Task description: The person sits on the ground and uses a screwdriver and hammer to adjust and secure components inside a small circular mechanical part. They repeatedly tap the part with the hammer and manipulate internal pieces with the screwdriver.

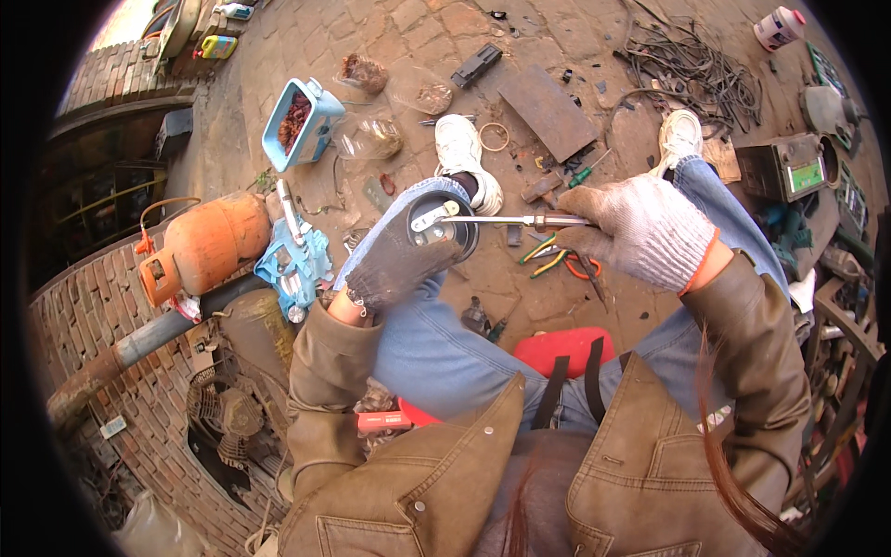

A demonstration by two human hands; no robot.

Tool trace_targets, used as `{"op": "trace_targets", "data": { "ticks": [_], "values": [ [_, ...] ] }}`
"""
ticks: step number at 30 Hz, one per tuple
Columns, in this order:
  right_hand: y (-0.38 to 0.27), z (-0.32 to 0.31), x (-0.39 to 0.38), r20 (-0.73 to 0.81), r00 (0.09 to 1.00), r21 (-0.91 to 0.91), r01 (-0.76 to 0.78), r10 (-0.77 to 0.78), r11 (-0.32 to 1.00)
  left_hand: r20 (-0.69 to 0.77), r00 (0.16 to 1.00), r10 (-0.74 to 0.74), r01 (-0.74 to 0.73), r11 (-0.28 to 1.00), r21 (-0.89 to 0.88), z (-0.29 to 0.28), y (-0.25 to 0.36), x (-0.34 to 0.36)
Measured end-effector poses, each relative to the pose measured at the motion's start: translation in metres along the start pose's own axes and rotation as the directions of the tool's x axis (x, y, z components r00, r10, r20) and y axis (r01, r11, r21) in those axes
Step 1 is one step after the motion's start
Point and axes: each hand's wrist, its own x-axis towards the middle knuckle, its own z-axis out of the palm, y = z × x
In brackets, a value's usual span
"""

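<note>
My left hand (401,265), in a dark knit glove, is closed around a black round cup-shaped part (468,232) above my left knee. A pale flat piece (432,216) shows inside its rim. My right hand (640,227) wears a whitish knit glove and grips a screwdriver (501,220). The metal shaft runs level to the left, and its tip is at the pale piece. My right fingers cover most of the handle. Below the shaft on the ground lie pliers with yellow-green handles (546,255) and a tool with orange-red handles (587,269).
A rusty metal plate (549,111), a hammer (541,187) and a green-handled screwdriver (583,174) lie ahead. A light-blue bin (320,121) stands left of clear bags. An orange gas cylinder (209,243) is at left, tangled cables (696,74) far right, a battery (784,167) at right.
</note>
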Motion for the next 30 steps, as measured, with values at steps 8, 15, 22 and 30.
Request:
{"op": "trace_targets", "data": {
  "ticks": [8,15,22,30],
  "values": [
    [0.0,0.001,-0.002,0.074,0.997,0.041,0.015,-0.018,0.999,0.203,0.953,-0.223,0.231,0.973,-0.018,0.004,0.001,0.011],
    [-0.006,-0.021,-0.002,-0.182,0.96,0.451,-0.111,0.213,0.885,-0.071,0.995,0.069,-0.099,0.713,-0.694,-0.024,-0.02,0.011],
    [-0.034,-0.011,0.015,-0.05,0.93,0.802,-0.18,0.364,0.569,-0.034,0.989,0.147,-0.144,0.854,-0.5,-0.011,0.002,0.015],
    [-0.049,0.002,0.037,-0.257,0.901,0.874,0.063,0.35,0.481,0.003,0.928,0.372,-0.29,0.73,-0.619,0.005,0.036,0.029]
  ]
}}
